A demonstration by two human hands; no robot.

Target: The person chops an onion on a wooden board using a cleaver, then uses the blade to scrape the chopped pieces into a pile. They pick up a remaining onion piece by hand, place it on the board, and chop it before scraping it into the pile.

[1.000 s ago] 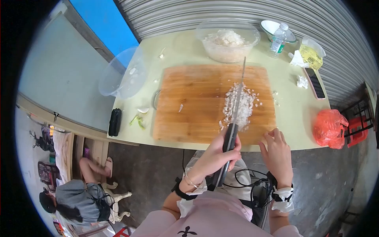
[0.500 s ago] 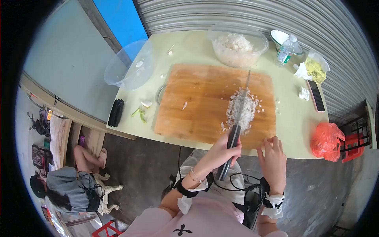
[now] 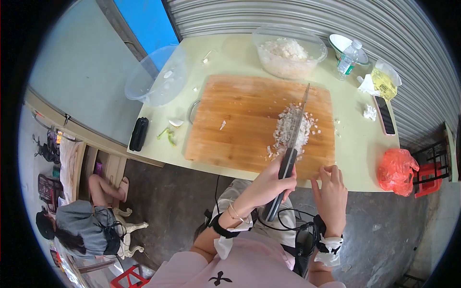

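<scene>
My left hand (image 3: 273, 182) is closed around the black handle of a long kitchen knife (image 3: 298, 115). Its blade points away from me across a heap of finely chopped white pieces (image 3: 284, 126), which look like onion. Under them lies a wooden cutting board (image 3: 240, 120). My right hand (image 3: 332, 194) holds the board's near right corner, with fingers bent over the edge and the thumb beside it. Part of the heap is hidden behind the blade.
Behind the board stands a clear tub (image 3: 290, 67) of chopped white pieces. A clear bowl (image 3: 161, 89) sits at left near a black case (image 3: 139, 134). At right are a bottle (image 3: 346, 62), a phone (image 3: 384, 115) and a red bag (image 3: 397, 170). A person (image 3: 86, 225) sits at lower left.
The knife blade has swung slightly to the right over the chopped heap. My right hand stays at the board's corner, and the whole view has shifted a little.
</scene>
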